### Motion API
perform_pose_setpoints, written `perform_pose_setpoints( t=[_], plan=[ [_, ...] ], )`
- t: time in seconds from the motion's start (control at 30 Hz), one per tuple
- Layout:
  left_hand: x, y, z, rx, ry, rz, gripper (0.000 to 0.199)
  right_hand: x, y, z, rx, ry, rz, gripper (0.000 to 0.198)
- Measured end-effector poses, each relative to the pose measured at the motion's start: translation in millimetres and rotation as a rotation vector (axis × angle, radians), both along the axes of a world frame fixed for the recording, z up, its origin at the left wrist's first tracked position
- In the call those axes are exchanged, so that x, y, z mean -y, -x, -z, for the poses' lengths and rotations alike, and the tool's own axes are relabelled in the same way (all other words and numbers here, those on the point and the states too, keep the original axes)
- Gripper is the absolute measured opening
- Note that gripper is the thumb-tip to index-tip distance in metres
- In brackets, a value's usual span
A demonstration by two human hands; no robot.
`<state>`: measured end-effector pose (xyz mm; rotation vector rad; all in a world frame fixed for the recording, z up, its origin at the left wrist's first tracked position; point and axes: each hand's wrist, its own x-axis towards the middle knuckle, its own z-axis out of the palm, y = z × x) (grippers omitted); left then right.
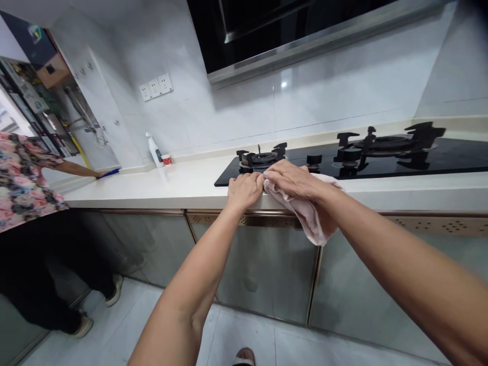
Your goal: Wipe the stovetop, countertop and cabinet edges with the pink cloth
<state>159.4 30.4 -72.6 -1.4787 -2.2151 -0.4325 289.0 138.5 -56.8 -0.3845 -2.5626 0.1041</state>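
Pale pink soft cloth (308, 216) lies over the front edge of the cream stone countertop (160, 185), its tail hanging down. Right hand (293, 180) presses flat on it, fingers spread; left hand (244, 189) curls closed, pinching its corner. Best kept flat, strokes along the edge. The black glass gas hob (381, 161) sits just behind; open counter runs left toward the white bottle (154, 150).

Wearer's body, head view
Both forearms bare, no sleeves, watch or rings seen on left hand (244, 189) or right hand (292, 179); open-toed sandal (244, 357) on one foot.
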Motion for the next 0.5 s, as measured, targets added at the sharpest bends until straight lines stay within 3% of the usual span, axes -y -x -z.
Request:
perform_pose_setpoints(
  t=[0.1,0.2,0.3,0.37,0.5],
  plan=[
    [1.2,-1.1,0.4,0.013,0.005,0.014,0.051,-4.8,-16.6,2.3,-0.059,0.041,-0.030,0.055],
    [1.5,-0.5,0.2,0.053,-0.010,0.028,0.054,-15.0,-46.8,8.2,-0.048,-0.024,-0.096,0.057],
    [0.0,5.6,-1.6,0.129,-0.054,0.097,0.058,-24.8,-66.4,17.0,0.030,-0.032,-0.009,0.059],
    [-3.2,10.1,-3.5,0.183,-0.128,0.162,0.057,-29.4,-69.1,21.3,0.060,0.027,0.042,0.060],
    [-15.6,2.9,-3.9,0.195,-0.279,0.279,0.049,-35.8,-62.4,17.9,-0.022,0.304,0.128,0.057]
  ],
)
